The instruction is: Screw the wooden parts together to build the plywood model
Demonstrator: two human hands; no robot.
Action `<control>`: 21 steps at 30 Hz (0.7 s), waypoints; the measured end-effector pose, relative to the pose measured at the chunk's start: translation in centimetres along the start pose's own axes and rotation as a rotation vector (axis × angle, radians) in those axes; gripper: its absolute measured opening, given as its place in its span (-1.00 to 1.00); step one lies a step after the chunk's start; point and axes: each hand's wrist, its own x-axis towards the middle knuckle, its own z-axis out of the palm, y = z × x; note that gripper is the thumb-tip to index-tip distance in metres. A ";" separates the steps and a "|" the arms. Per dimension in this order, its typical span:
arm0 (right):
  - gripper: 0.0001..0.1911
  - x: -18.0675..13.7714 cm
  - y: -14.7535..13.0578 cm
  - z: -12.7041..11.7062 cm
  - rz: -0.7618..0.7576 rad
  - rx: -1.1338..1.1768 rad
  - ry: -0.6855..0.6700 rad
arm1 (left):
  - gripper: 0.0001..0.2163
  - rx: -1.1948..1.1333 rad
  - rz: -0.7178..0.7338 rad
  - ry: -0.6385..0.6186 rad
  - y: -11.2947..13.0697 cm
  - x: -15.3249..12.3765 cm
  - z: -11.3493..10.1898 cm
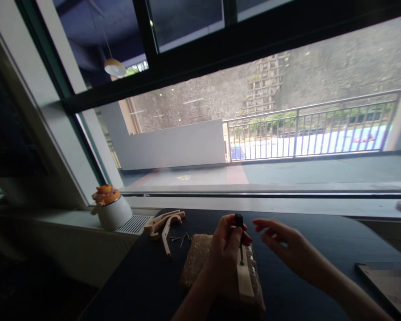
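My left hand (227,238) is closed around a screwdriver (239,221) with a black handle, held upright. Its shaft points down at a pale wooden piece (245,281), and the tip meets the wood near a dark spot. That piece lies on a brown package wrapped in clear plastic (198,254); my left hand and forearm cover part of it. Just right of the handle, my right hand (282,238) hovers with its fingers apart, holding nothing. Curved wooden parts (169,227) lie at the table's far left, with several screws (183,239) beside them.
The dark table (304,276) stands against a window sill. A white pot with an orange lid (113,211) sits on the ledge at left, near a vent grille (135,224). A flat dark-edged object (381,285) lies at the right edge, partly blurred.
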 end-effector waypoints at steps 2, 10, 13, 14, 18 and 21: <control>-0.68 1.4 -2.1 -1.6 -0.061 -0.059 0.012 | -0.83 -0.036 -0.021 -0.016 0.0 0.1 -0.3; -0.71 5.0 -6.4 -1.2 -0.124 -0.156 -0.195 | -0.82 0.089 -0.016 -0.027 1.2 0.2 -1.3; -0.76 5.2 -6.1 -0.7 -0.131 -0.116 -0.224 | -0.81 0.241 -0.043 -0.075 1.8 0.2 -2.3; -0.78 5.2 -6.0 -0.6 -0.137 -0.131 -0.212 | -0.79 0.290 -0.048 -0.101 2.0 0.2 -2.8; -0.83 5.0 -5.5 -0.7 -0.130 -0.199 -0.170 | -0.66 0.449 -0.094 -0.285 2.7 0.1 -4.6; -0.82 4.9 -5.3 -0.7 -0.099 -0.175 -0.188 | -0.53 0.487 -0.119 -0.544 3.0 -0.2 -5.4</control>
